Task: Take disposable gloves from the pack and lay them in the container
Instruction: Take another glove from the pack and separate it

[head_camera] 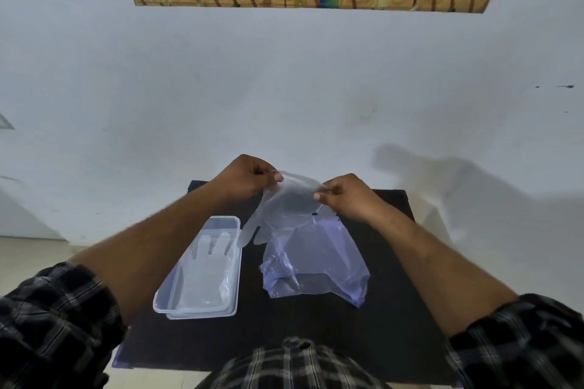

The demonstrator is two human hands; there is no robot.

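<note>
Hands at work over a dark table (pixel 363 341): left hand (pixel 249 178) and right hand (pixel 346 196) each pinch the cuff of a clear disposable glove (pixel 284 202), held above the pack (pixel 316 262). Featherlight, limp and clingy, it looks best gripped by its edges. Another glove (pixel 205 265) lies in the plastic container (pixel 232 262); a white wall (pixel 284 88) rises behind.

I am seeing a clear, faintly bluish disposable glove (pixel 286 202) showing against a dark brown, almost black table (pixel 316 341). The plastic pack (pixel 316 268) is looking transparent with a violet tint at its folds. The container (pixel 202 275) is reading as clear and frosty white. My sleeves (pixel 53 325) are showing black plaid with pale grey lines. The wall (pixel 284 88) is appearing pale bluish white.
</note>
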